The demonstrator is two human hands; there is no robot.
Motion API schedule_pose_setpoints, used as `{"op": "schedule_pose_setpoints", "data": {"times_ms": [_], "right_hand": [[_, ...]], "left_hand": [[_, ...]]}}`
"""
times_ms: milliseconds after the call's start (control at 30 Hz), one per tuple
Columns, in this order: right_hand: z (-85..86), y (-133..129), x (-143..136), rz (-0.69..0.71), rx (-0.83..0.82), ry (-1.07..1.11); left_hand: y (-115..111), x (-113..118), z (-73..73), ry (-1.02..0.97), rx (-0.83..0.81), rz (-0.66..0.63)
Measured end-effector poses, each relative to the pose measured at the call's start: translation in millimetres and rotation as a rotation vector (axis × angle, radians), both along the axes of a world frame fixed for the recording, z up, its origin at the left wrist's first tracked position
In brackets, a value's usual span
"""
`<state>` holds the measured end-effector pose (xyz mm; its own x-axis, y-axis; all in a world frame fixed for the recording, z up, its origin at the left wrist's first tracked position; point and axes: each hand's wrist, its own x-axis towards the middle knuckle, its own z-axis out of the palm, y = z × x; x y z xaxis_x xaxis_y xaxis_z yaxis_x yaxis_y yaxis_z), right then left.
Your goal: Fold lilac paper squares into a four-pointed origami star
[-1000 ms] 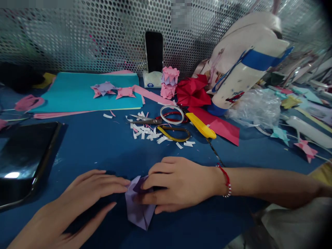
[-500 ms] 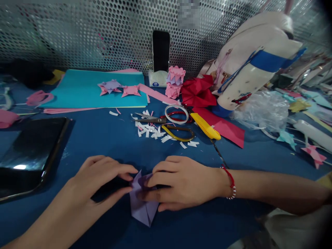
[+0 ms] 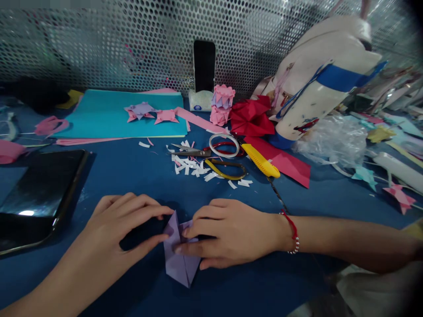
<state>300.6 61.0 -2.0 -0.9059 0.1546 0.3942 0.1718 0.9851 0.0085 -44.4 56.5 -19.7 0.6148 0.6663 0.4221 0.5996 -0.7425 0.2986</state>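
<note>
A sheet of purple origami paper (image 3: pixel 178 264), folded with creased flaps and a pointed lower corner, lies on the blue tabletop between both hands. My left hand (image 3: pixel 128 233) has its forefinger at the tip of the raised left flap and its thumb against that flap's side. From the right, my right hand (image 3: pixel 231 233) covers part of the paper. Its forefinger and middle finger press on the inner folds, and its other fingers lie over the right edge. Beyond the hands rest scissors (image 3: pixel 208 153) with one red and one yellow-brown handle.
White paper scraps (image 3: pixel 191 167), a roll of white tape (image 3: pixel 224 145) and a yellow cutter (image 3: pixel 261 160) lie near the scissors. A large phone (image 3: pixel 39 198) is at left. Behind are teal paper sheets (image 3: pixel 99 110), a standing phone (image 3: pixel 204 66), red folded paper (image 3: pixel 253 116) and a bottle (image 3: pixel 317 101).
The left flap of the purple paper now stands taller and shows more of its face. My left forefinger has moved up to its tip; my right fingers have shifted slightly.
</note>
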Motion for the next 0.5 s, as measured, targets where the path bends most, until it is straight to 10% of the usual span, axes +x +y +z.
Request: {"op": "schedule_pose_setpoints", "data": {"times_ms": [200, 500], "right_hand": [[-2.1, 0.8, 0.1, 0.02, -0.023, -0.105], [-1.2, 1.5, -0.3, 0.023, -0.034, -0.01]], "left_hand": [[-8.7, -12.9, -11.7, 0.044, -0.045, 0.026], [-18.2, -5.5, 15.1, 0.144, 0.003, 0.018]]}}
